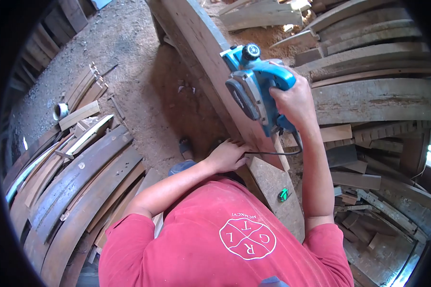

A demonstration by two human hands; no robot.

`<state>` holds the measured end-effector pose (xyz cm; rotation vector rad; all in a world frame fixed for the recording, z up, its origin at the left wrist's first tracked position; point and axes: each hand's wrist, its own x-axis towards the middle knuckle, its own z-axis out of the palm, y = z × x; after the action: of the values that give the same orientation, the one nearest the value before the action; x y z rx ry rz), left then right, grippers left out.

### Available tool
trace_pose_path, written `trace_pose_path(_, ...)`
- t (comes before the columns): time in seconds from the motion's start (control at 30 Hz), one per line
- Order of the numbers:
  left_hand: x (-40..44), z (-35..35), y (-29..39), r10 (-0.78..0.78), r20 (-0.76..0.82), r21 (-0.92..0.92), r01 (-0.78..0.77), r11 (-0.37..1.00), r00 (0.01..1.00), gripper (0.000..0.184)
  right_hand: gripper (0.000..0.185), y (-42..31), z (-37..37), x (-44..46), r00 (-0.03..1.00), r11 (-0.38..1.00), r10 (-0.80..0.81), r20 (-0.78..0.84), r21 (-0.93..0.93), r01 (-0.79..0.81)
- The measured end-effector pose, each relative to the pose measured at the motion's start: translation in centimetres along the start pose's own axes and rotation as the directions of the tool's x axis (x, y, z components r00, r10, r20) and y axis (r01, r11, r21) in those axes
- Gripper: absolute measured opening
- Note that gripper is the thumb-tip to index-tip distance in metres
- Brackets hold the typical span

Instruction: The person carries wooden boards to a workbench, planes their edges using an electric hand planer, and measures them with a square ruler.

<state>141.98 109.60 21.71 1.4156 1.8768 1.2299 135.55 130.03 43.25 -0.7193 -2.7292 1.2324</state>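
Note:
My right hand (294, 99) grips the rear handle of a blue electric hand planer (254, 86). The planer sits on a long wooden board (215, 81), which runs from the top of the view down toward my body. By the near end of the board, my left hand (227, 155) is closed with its fingers curled. A black power cord (277, 153) loops from the back of the planer to the fingers of my left hand. Below the board's end, a green tape measure (283, 194) lies on the bench surface (271, 182).
Curved timber pieces (96, 191) are stacked at the left, with more planks (373, 100) piled along the right. A white roll or cup-like item (60, 112) and short wood strips lie on the dusty ground (134, 52). Scrap wood (378, 225) fills the lower right.

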Motion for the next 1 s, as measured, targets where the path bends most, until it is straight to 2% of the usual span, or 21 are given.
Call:
trace_pose_path(0.07,0.1,-1.4,-0.2,-0.017,0.051,0.038,0.015,0.999,0.999,0.044,0.05,-1.2,0.9,2.3,0.999,0.999,-0.041,-0.007,-0.02,0.041)
trace_pose_path(0.13,0.2,-3.0,0.0,-0.064,0.053,0.017,0.063,0.998,0.997,0.049,0.049,-2.9,1.4,4.4,0.996,0.998,0.05,0.068,0.02,-0.052)
trace_pose_path(0.2,0.2,-4.0,-0.2,-0.107,0.056,-0.012,0.108,0.994,0.993,0.054,0.048,-3.5,2.6,6.3,1.0,1.0,-0.019,0.023,-0.006,0.019)
trace_pose_path(0.27,0.1,-4.3,-0.5,0.03,-0.216,0.103,-0.008,0.995,0.976,0.062,0.048,-4.3,3.1,7.9,0.997,0.998,0.055,0.046,-0.005,-0.055)
trace_pose_path(0.4,1.4,-6.7,0.0,0.149,-0.278,0.147,-0.111,0.983,0.949,0.068,0.045,-4.9,4.0,10.6,0.999,1.0,0.001,0.034,-0.013,0.0)
trace_pose_path(0.47,2.7,-7.9,0.4,0.172,-0.091,0.196,-0.151,0.969,0.981,0.072,0.044,-5.8,4.3,11.4,0.999,0.999,0.031,0.039,-0.026,-0.03)
trace_pose_path(0.5,3.3,-8.3,0.6,0.174,-0.097,0.202,-0.152,0.967,0.98,0.072,0.043,-6.0,4.6,12.0,0.999,1.0,0.028,0.037,-0.009,-0.028)
trace_pose_path(0.57,4.2,-8.8,0.9,0.239,0.007,0.165,-0.237,0.957,0.971,0.071,0.043,-6.1,5.1,13.6,0.999,0.999,0.02,0.04,0.043,-0.022)
trace_pose_path(0.6,4.9,-8.6,0.4,0.322,-0.059,0.189,-0.306,0.933,0.945,0.07,0.043,-6.0,5.2,14.2,0.999,0.999,0.004,0.045,0.054,-0.006)
trace_pose_path(0.67,5.8,-9.2,0.4,0.322,0.024,0.189,-0.32,0.928,0.947,0.068,0.044,-6.2,5.6,15.3,0.998,0.998,-0.065,0.017,-0.002,0.065)
trace_pose_path(0.7,6.2,-9.0,0.1,0.32,0.03,0.192,-0.32,0.928,0.947,0.069,0.044,-6.7,5.7,15.8,0.999,0.999,-0.038,0.034,-0.002,0.038)
trace_pose_path(0.8,7.1,-9.5,-0.7,0.233,0.12,0.21,-0.254,0.944,0.965,0.076,0.043,-7.4,6.5,17.6,0.996,0.997,-0.077,0.035,0.001,0.077)
trace_pose_path(0.87,7.7,-10.2,-1.5,0.228,0.113,0.189,-0.246,0.95,0.967,0.078,0.042,-8.0,6.8,18.7,0.995,0.996,-0.09,0.036,0.005,0.089)
trace_pose_path(0.93,8.3,-12.0,-2.0,0.22,0.093,0.089,-0.228,0.97,0.971,0.079,0.041,-8.6,7.2,19.8,0.996,0.997,-0.081,0.043,0.014,0.08)
trace_pose_path(1.0,8.6,-13.8,-2.7,0.201,0.127,0.103,-0.214,0.971,0.971,0.079,0.04,-9.3,7.5,21.0,0.996,0.997,-0.069,0.055,0.027,0.067)
